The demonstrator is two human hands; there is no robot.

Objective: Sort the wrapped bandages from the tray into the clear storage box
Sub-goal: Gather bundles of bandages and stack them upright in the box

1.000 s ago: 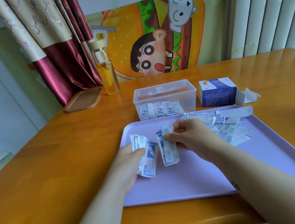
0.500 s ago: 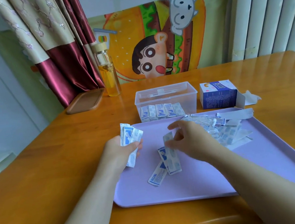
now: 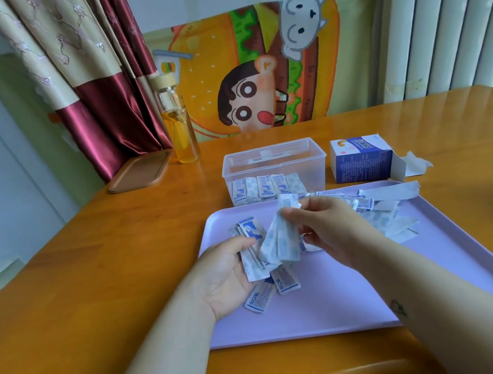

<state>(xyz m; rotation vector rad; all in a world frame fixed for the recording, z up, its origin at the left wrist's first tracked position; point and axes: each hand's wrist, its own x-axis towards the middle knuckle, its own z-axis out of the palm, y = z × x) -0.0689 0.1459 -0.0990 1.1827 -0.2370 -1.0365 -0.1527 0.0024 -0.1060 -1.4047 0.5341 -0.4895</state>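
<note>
Mid-frame, our left hand [image 3: 228, 271] holds a stack of wrapped bandages [image 3: 253, 265] in a curled grip above the tray [image 3: 350, 305]. Our right hand [image 3: 330, 232] pinches a few more, touching the stack. The clear storage box [image 3: 273, 164] stands further up.

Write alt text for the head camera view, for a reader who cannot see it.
Two hands over a purple tray: the left hand holds a stack of wrapped bandages, the right hand pinches a loose bunch beside it. Behind the tray, on a wooden table, a clear box holds a row of bandages.
</note>
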